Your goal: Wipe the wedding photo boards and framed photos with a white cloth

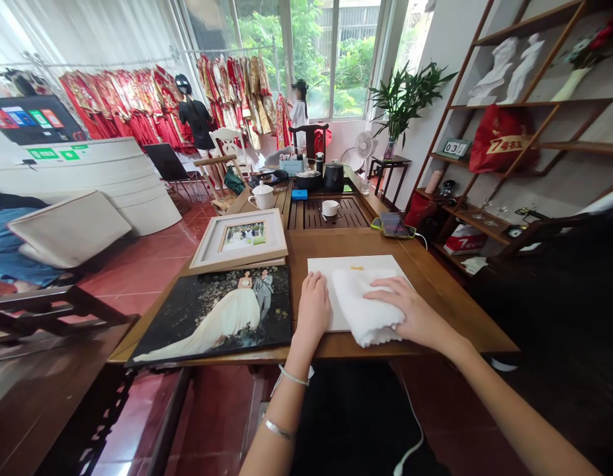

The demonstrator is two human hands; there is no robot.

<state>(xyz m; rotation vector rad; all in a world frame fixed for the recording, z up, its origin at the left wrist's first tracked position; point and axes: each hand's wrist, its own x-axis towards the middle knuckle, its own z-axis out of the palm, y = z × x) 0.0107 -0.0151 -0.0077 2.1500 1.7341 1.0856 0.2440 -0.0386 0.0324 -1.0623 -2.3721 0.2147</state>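
The hands lie apart, fingers loose: the left hand on the white panel beneath both, the right hand spread over a folded white cloth; the cloth seems soft, light, best pressed palm-down; the panel seems stiff, best steadied edgewise.

Bare tabletop right of the white board leaves room; the photo panel blocks the left.

Seemingly a wedding-photo shop (racked red-gold garments, a couple's portrait).
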